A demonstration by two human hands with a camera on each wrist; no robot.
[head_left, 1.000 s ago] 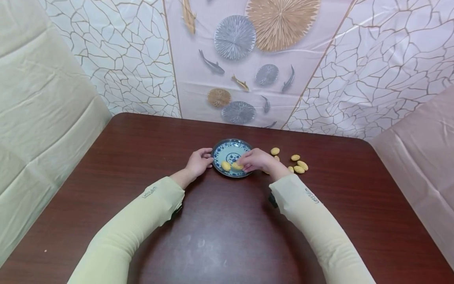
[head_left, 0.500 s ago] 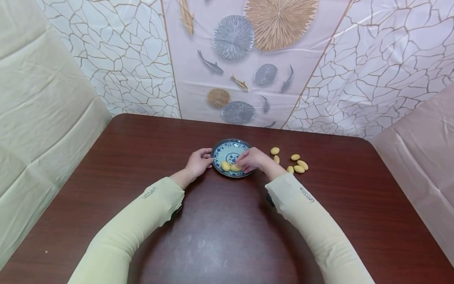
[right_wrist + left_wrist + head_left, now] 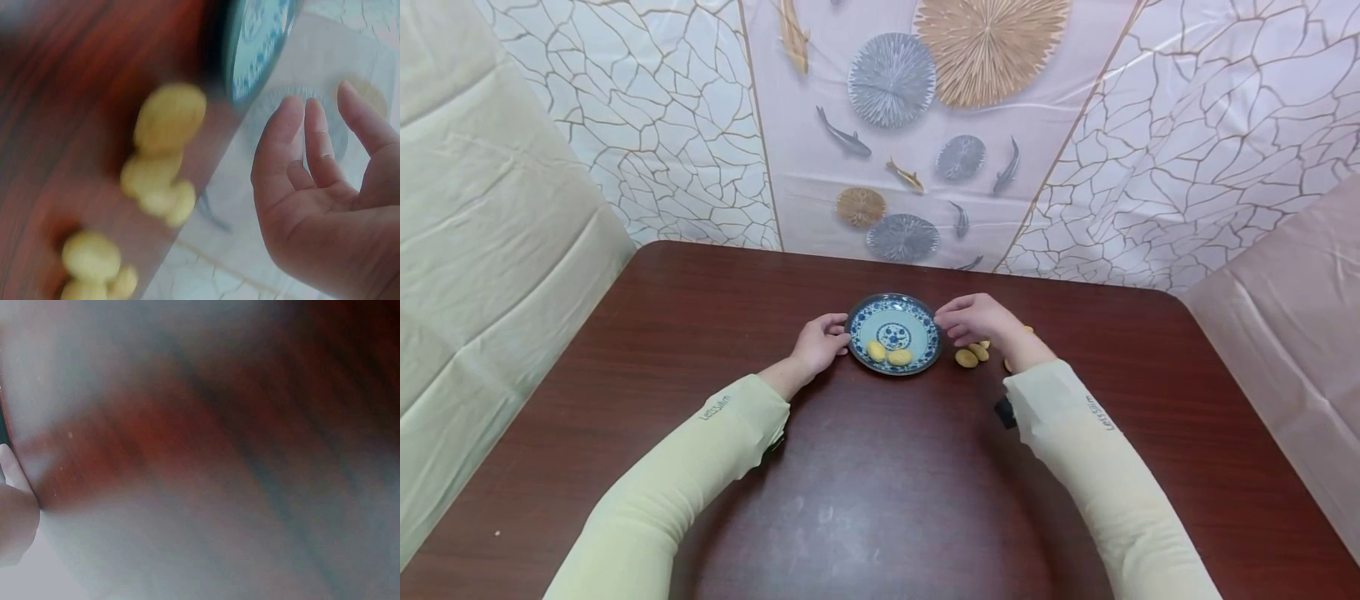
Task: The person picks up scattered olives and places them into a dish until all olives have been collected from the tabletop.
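Observation:
A blue-and-white patterned plate (image 3: pixel 892 321) with a dark outer edge sits on the table in the head view. Two yellow oval pieces, like small potatoes, lie on its near side: one piece (image 3: pixel 876 351) on the left, the other piece (image 3: pixel 899 357) beside it. My left hand (image 3: pixel 820 345) rests at the plate's left edge, fingertips and thumb touching the rim; the left wrist view catches only part of the hand (image 3: pixel 15 512). My right hand (image 3: pixel 981 320) hovers just right of the plate, fingers loosely bent and apart, holding nothing, as the right wrist view (image 3: pixel 325 181) confirms.
Several more yellow oval pieces (image 3: pixel 966 357) lie on the brown table (image 3: pixel 842 467) right of the plate, partly hidden by my right hand and wrist. A patterned cloth wall (image 3: pixel 895 167) rises behind the table's far edge.
My right hand has let go of a yellow oval piece on the plate and moved right, off the plate. My left hand stays at the rim.

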